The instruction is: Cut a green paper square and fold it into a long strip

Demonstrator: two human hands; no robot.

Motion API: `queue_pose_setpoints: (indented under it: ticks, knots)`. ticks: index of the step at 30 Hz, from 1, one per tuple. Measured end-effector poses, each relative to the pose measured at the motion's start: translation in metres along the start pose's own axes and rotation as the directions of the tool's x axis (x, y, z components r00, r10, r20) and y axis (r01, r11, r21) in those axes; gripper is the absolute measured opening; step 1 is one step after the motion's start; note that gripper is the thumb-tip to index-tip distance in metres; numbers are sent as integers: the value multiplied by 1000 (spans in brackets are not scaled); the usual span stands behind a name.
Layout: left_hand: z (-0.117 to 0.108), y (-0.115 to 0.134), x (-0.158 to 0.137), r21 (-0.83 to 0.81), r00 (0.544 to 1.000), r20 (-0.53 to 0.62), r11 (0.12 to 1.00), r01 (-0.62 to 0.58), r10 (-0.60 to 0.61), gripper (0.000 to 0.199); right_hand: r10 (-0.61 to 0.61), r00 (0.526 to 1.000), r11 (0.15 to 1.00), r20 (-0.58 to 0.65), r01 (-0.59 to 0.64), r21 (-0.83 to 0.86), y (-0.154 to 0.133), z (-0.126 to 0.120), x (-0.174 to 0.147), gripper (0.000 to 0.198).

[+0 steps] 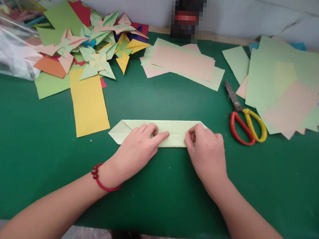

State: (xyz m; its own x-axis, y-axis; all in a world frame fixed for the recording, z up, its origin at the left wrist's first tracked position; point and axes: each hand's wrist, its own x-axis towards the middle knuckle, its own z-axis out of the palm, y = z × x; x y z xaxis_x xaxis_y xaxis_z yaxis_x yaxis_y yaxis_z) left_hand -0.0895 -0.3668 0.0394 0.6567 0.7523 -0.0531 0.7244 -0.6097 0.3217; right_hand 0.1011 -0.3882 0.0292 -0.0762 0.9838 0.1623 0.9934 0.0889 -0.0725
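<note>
A pale green folded paper strip (171, 138) lies lengthwise on the green table, with a crease along its middle. Its left end is folded to a point; most of the right end is hidden by my fingers. My left hand (140, 147) rests on the strip's left half, fingers bent and thumb stretched out along the crease, pressing rather than gripping. At the right end, my right hand (207, 147) is closed, thumb and fingertips pinched together on the paper's edge. A red cord bracelet with beads (100, 180) circles my left wrist.
Scissors (237, 109) with red and yellow handles lie right of my right hand. Beyond them spread green and pink paper sheets (279, 76). Cut rectangles (184, 62) lie at the back. Left are folded paper stars (98, 61), a yellow sheet (89, 105) and a clear plastic bag (13, 51).
</note>
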Motion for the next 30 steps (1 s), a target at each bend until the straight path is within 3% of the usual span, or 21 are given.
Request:
queue_pose_setpoints:
  ticks: [7,14,20,30]
  knots:
    - [-1,1,1,-15,1000,-1,1000,5,-5,31,-46,998,998,-37,45,-32,-2,-2,-2,18]
    - [0,0,1,-18,1000,16,1000,4,-3,31,-132,991,989,-22,133,59,-23,-1,-4,20]
    - [2,0,2,-58,999,-27,997,44,-46,24,-98,995,982,-5,98,161,-28,4,-4,19]
    - [2,0,3,-54,999,-27,998,39,-41,23,-78,997,983,-26,81,163,-30,9,-1,18]
